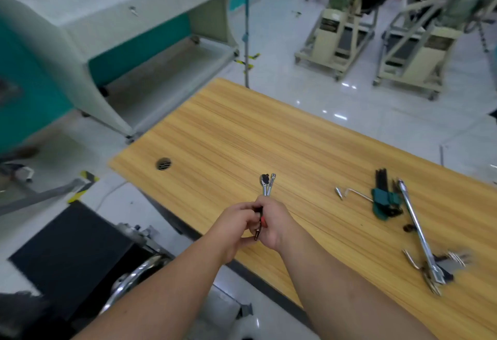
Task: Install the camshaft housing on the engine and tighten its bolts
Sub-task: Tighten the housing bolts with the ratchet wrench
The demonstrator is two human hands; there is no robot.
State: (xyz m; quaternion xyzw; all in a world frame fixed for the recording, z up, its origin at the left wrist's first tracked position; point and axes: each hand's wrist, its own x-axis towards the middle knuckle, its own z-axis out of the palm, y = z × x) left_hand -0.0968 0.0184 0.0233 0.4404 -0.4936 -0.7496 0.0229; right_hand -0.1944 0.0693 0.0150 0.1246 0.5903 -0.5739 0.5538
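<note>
Right hand [271, 221] and left hand [236, 226], at lower centre of the frame, both grasp a ratchet wrench [265, 185] and extension bar [272, 183] above the wooden table [242, 129].

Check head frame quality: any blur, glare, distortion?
Head view: wide-angle bending at the edges; the pale green cabinet is smeared by blur; glare spots on the glossy white floor; the chrome ratchet in both hands and the wooden table stay fairly sharp.

Shiny chrome ratchet [266, 185] — matt wood-grain table [242, 135] — glossy tiled floor [336, 92]
</note>
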